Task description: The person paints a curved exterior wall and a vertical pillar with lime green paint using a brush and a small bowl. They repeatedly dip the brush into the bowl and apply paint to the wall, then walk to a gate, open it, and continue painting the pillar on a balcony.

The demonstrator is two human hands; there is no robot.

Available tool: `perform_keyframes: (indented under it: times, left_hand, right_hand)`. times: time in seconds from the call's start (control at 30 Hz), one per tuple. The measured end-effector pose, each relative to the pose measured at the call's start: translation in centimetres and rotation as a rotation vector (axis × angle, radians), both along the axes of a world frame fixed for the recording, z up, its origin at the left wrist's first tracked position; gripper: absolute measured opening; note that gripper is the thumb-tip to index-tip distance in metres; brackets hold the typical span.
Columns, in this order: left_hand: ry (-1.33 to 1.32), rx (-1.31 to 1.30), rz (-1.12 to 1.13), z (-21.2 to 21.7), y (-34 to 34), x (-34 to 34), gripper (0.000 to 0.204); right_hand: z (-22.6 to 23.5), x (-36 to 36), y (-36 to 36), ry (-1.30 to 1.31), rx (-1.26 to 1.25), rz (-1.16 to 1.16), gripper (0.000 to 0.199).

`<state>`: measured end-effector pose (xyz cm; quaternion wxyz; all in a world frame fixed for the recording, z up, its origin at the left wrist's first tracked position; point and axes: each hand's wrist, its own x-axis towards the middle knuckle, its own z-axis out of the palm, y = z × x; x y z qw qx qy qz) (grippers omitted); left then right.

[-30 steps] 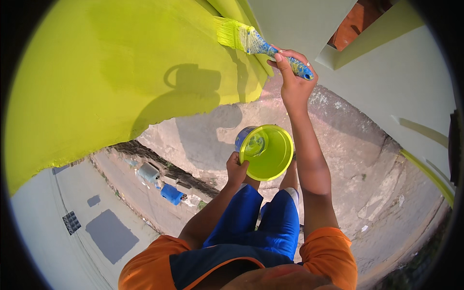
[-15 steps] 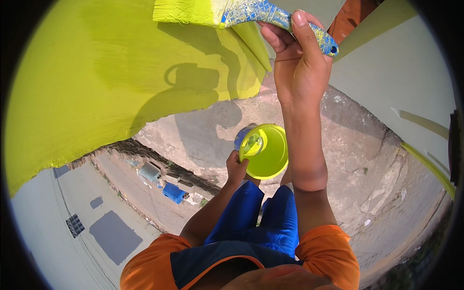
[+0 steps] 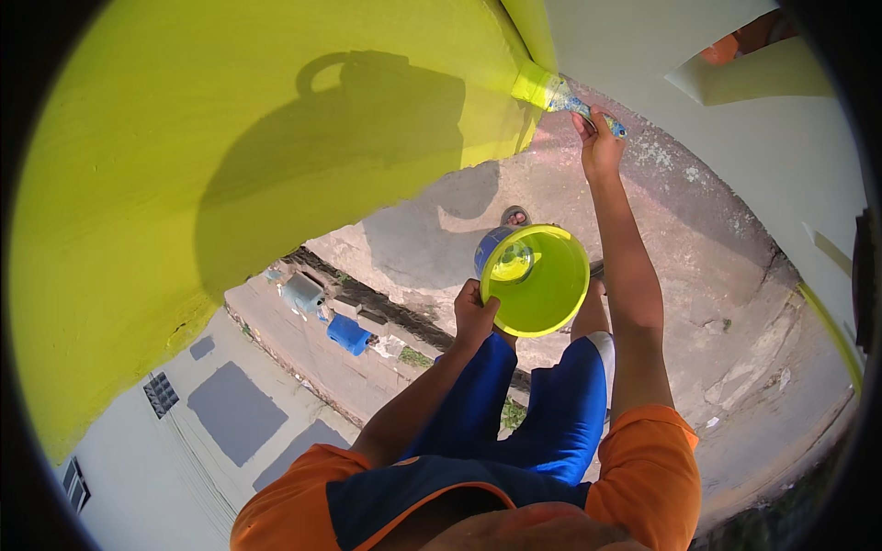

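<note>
Right grip (image 3: 599,140) presses brush (image 3: 551,92) seemingly against wall (image 3: 230,147) (lime-painted); left grip (image 3: 473,312) holds bowl (image 3: 542,294).

Orange short sleeves at five and seven o'clock, navy panel across the chest with orange trim. Blue shorts (image 3: 542,404), a white stripe along the right leg. Bare forearms, bare left hand (image 3: 474,314), bare right hand (image 3: 599,147).

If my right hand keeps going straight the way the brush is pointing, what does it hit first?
The right hand aims the paintbrush up and left; its bristles already appear to touch the lime-green wall near the corner, so the wall comes first, though depth is hard to judge.
</note>
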<state>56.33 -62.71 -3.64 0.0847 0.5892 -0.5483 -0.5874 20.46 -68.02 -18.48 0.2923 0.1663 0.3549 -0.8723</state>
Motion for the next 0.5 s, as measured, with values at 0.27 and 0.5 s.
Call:
perform_keyframes:
  times: [0.27,0.5]
  left_hand:
    - [0.001,-0.011,-0.011,-2.0,-0.7,1.5,0.016]
    - [-0.063,0.015,-0.173,-0.7,-3.0,1.8,0.015]
  right_hand:
    - [-10.3,0.9,-2.0,0.100,0.432,0.019,0.015]
    - [6.6,3.6,2.0,0.209,0.136,-0.030,0.016]
